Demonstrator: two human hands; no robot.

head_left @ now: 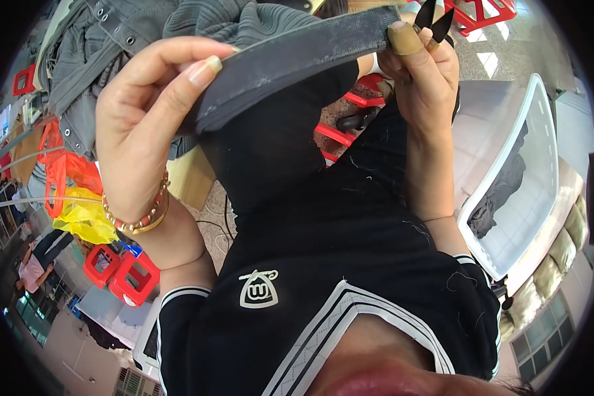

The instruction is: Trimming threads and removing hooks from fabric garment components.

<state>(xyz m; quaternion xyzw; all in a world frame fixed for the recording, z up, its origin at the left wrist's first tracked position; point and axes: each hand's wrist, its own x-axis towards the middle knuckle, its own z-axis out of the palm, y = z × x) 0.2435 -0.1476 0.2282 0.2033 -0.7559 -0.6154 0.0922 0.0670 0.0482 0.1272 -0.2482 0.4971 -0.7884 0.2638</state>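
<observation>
A dark grey strip of doubled fabric (297, 66) is stretched at a slant in front of my chest. My left hand (135, 112), with bracelets at the wrist, pinches its left part between thumb and fingers. At the upper right end, my right hand (432, 82) grips the strip under a thumb wearing a tan finger cot (404, 38). That same hand also carries small black thread snips (435, 23), blades pointing up and away. Their handle is hidden in the palm. Just beyond the strip lies a pile of grey ribbed garments (211, 23) with metal eyelets.
A white plastic crate (546, 125) with dark cloth inside stands at my right. Red plastic stools (135, 280) are at the lower left, beneath yellow (86, 218) and red (79, 168) plastic bags. Another red stool (485, 14) stands far right. A person (36, 267) is at the far left.
</observation>
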